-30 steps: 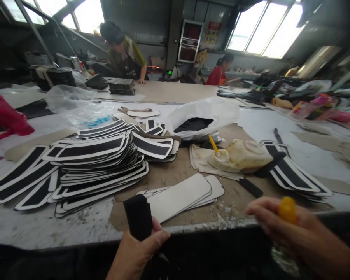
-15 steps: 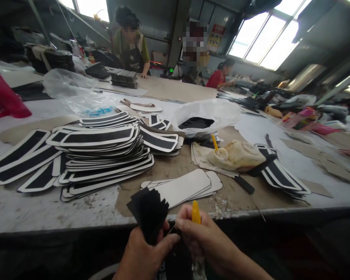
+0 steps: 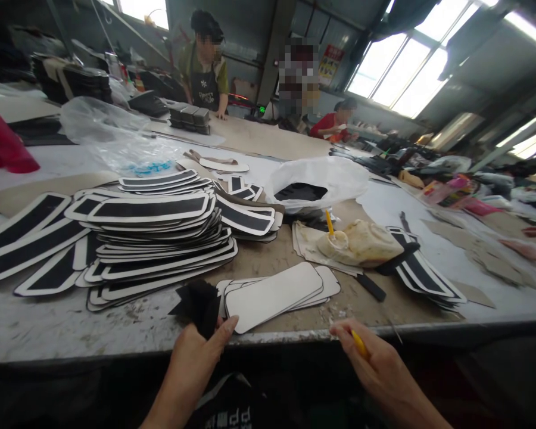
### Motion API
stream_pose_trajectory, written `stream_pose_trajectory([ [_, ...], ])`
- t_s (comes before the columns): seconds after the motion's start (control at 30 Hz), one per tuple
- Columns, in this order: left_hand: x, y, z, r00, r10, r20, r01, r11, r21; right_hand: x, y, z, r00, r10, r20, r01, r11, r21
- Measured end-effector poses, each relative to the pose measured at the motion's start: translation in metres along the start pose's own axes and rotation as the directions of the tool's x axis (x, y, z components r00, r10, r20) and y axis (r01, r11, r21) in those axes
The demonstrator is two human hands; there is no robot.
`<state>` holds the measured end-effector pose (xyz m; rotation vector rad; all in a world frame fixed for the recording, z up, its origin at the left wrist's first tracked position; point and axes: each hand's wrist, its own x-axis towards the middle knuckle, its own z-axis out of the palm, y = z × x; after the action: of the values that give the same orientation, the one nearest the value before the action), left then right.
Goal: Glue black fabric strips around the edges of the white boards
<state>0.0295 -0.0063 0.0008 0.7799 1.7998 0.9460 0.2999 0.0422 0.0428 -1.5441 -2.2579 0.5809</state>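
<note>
My left hand (image 3: pixel 192 351) is closed around a fanned bundle of black strips (image 3: pixel 199 307). Its thumb lies by the lower left corner of the top white panel (image 3: pixel 274 295), and I cannot tell whether it presses on it. That panel rests on several similar ones near the table's front edge. My right hand (image 3: pixel 370 351) grips a yellow-handled tool (image 3: pixel 360 344) at the table edge, right of the panels; the tool's working end is hard to make out. Beyond it, a stained glue container (image 3: pixel 366 241) with a yellow stick (image 3: pixel 329 221) in its opening lies on pale sheets.
A tall stack of white-bordered black panels (image 3: pixel 147 210) fills the left side. More such panels (image 3: pixel 424 268) lie at right. A white plastic bag (image 3: pixel 339 176) holds black pieces. One black strip (image 3: pixel 370 287) lies near the container. Co-workers stand or sit across the table.
My hands have moved apart: the left one went left with the black strips to the white panels, the right one went right with the yellow-handled tool.
</note>
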Motion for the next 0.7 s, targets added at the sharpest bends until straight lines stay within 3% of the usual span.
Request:
stream_pose_trajectory([
  [0.1, 0.008, 0.0, 0.003, 0.999, -0.019, 0.045, 0.016, 0.998, 0.066, 0.014, -0.021, -0.014, 0.998, -0.045, -0.041, 0.05, 0.991, 0.124],
  [0.2, 0.013, -0.001, 0.005, 0.996, -0.04, 0.08, 0.04, 0.999, 0.0, 0.032, -0.042, -0.014, 0.994, -0.049, -0.102, 0.076, 0.957, 0.281],
  [0.27, 0.015, -0.002, 0.005, 0.996, -0.029, 0.086, 0.029, 1.0, -0.001, 0.044, -0.052, -0.004, 0.994, 0.004, -0.105, 0.045, 0.886, 0.462],
  [0.37, 0.015, 0.001, 0.003, 0.995, -0.005, 0.101, 0.004, 1.0, 0.002, 0.062, -0.062, 0.022, 0.998, 0.047, -0.039, -0.005, 0.692, 0.722],
  [0.5, 0.016, 0.005, 0.001, 0.991, -0.032, 0.134, 0.035, 0.999, -0.02, 0.08, -0.067, 0.055, 0.991, 0.102, 0.089, -0.13, 0.532, 0.837],
  [0.6, 0.018, 0.001, 0.0, 0.986, -0.059, 0.156, 0.063, 0.998, -0.019, 0.085, -0.063, 0.064, 0.979, 0.152, 0.134, -0.196, 0.534, 0.822],
  [0.7, 0.021, -0.004, 0.0, 0.982, -0.072, 0.177, 0.077, 0.997, -0.022, 0.086, -0.06, 0.058, 0.973, 0.215, 0.087, -0.203, 0.61, 0.766],
])
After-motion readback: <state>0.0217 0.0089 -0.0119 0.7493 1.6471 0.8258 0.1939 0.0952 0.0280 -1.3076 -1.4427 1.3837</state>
